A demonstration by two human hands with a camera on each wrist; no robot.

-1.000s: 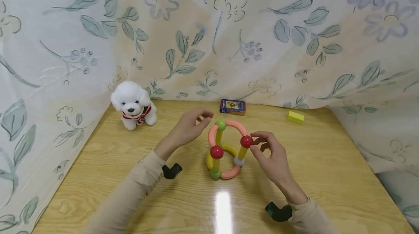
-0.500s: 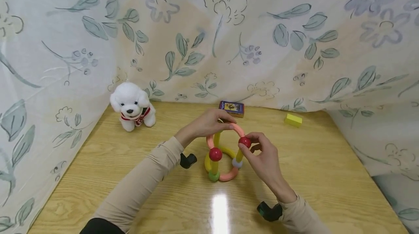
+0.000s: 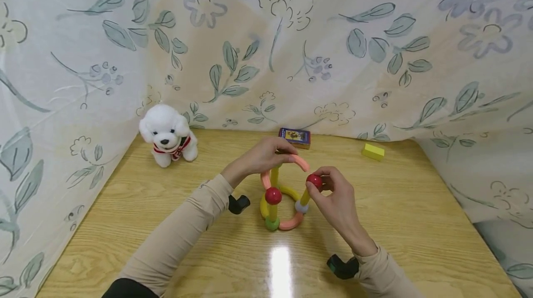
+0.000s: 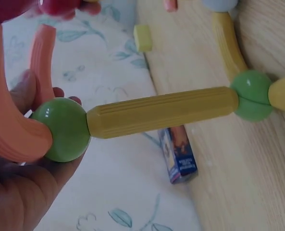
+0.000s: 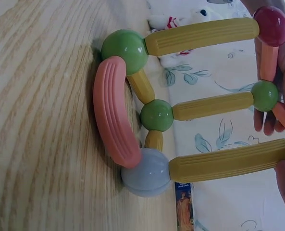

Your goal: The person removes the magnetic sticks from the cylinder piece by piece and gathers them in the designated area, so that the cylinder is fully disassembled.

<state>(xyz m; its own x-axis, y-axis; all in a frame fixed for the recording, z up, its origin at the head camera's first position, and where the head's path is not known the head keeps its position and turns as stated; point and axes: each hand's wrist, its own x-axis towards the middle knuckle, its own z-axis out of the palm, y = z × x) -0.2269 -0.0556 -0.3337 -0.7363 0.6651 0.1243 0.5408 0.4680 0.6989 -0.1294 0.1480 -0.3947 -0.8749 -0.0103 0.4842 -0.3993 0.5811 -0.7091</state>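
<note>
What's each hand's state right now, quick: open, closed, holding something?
Left hand: closed, holding a pink curved stick by the green ball.
Right hand: closed, pinching one red ball atop a yellow stick.

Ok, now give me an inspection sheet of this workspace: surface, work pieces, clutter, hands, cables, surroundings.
Surface: wood-grain tabletop, with glare on the near side.
Job's things: ball-and-rod toy frame, upright on the tabletop; one upper coral curved rod has a loose end, apart from the right red ball.
Clutter: white plush dog, printed box, yellow block.
Hands: left hand grips that rod; right hand pinches that ball.
Cables: nothing seen.
Surroundings: floral cloth behind and at both sides.
</note>
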